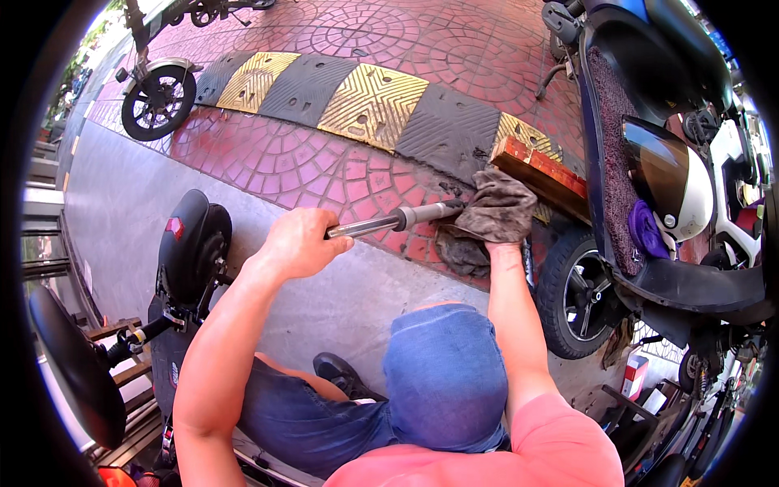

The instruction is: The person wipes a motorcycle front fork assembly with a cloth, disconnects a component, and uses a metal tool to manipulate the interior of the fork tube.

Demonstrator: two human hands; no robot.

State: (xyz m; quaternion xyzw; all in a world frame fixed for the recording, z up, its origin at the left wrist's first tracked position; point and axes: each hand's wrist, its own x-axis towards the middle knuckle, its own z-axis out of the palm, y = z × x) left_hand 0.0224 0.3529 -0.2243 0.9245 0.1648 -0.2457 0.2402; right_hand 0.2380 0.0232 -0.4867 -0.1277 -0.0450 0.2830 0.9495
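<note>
My left hand (pixel 302 242) is closed round the shiny end of a metal tube that looks like a fork leg (pixel 423 213), with a bright rod, a dark collar and a grey barrel. The leg points to the right, roughly level, over the red paving. At its far end my right hand (pixel 506 250) is mostly hidden by a grimy grey-brown rag (pixel 497 203), with its fingers out of sight. The rag touches or covers the tip of the leg. Beneath hangs or lies another dark, dirty cloth (pixel 462 252).
A yellow-and-black speed bump (pixel 373 101) crosses the red paving ahead. Close on the right are a reddish beam (pixel 540 166), a scooter wheel (pixel 578 292) and a helmet (pixel 672 183) on the scooter. A scooter seat (pixel 191 252) stands left, and another scooter's wheel (pixel 158 101) farther off.
</note>
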